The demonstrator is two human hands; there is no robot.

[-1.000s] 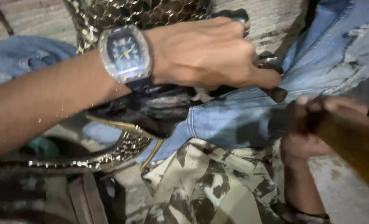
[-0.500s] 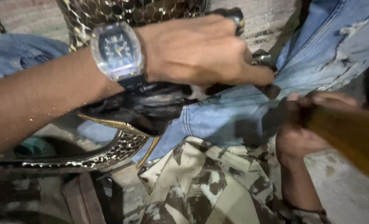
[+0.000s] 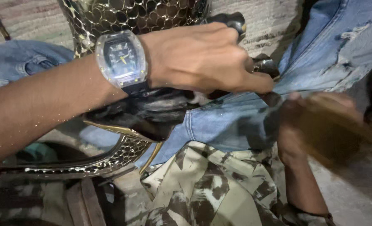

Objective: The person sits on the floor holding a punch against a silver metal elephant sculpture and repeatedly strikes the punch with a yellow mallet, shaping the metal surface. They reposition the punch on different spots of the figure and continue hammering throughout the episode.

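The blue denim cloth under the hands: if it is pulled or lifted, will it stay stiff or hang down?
The blue denim cloth would probably hang floppy, since it already drapes in folds. It seems unlikely to slip, because the left hand presses on it. Its frayed patches suggest that hard pulling could tear it.

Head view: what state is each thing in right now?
Left hand: closed on the black machine part, wristwatch on the wrist.
Right hand: blurred, gripping the blue denim jeans.
Blue denim jeans: stretched flat between both hands.
Black machine part: resting on the denim.
Camouflage-print cloth: lying crumpled below.
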